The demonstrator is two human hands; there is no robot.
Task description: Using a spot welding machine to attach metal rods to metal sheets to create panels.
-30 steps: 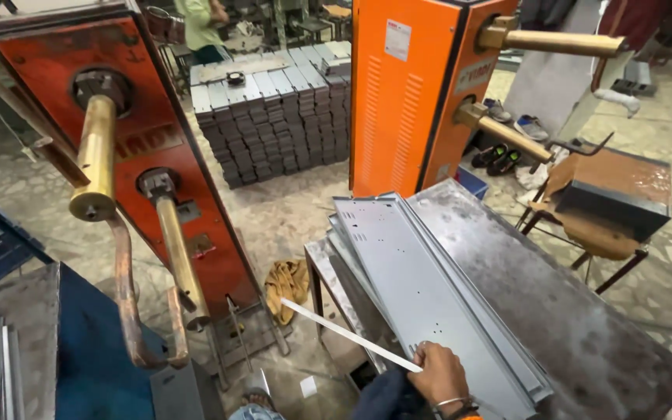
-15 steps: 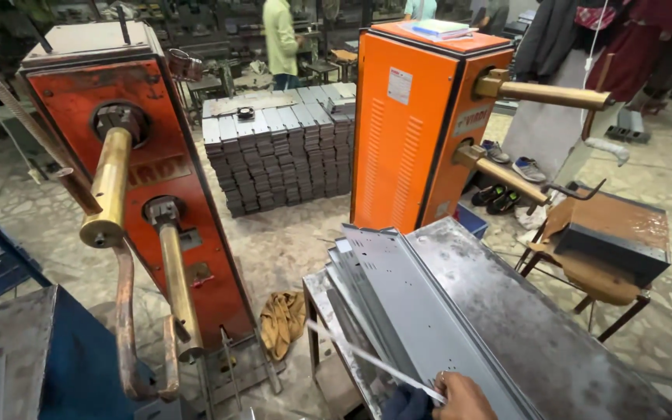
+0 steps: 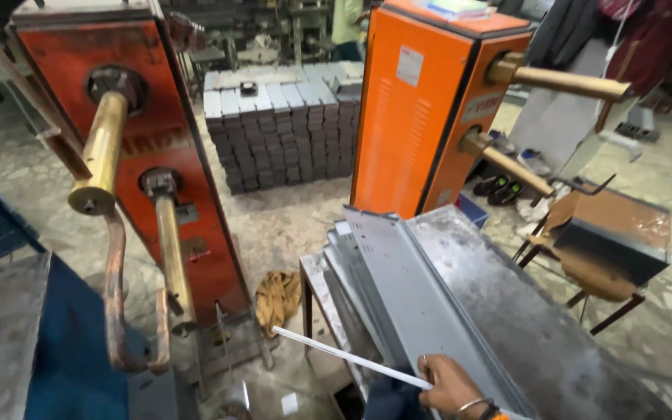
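At the far left we see a red welding machine [image 3: 157, 155] with two brass arms [image 3: 103, 155] sticking out toward us. Beside its foot a crumpled tan rag [image 3: 276, 297] lies on the floor, and behind it stands a stack of grey metal parts [image 3: 281, 128]. Right of the rag, our right hand [image 3: 451, 386] is closed around one end of a thin white rod [image 3: 344, 356], which slants out past the left edge of the metal table [image 3: 538, 342] toward the red machine. Long grey sheet-metal channels [image 3: 406, 288] lie along that edge of the table, just beside the hand. Our left hand is out of sight. Farther right stand an orange welding machine [image 3: 421, 109] and a rusty stool [image 3: 612, 241].
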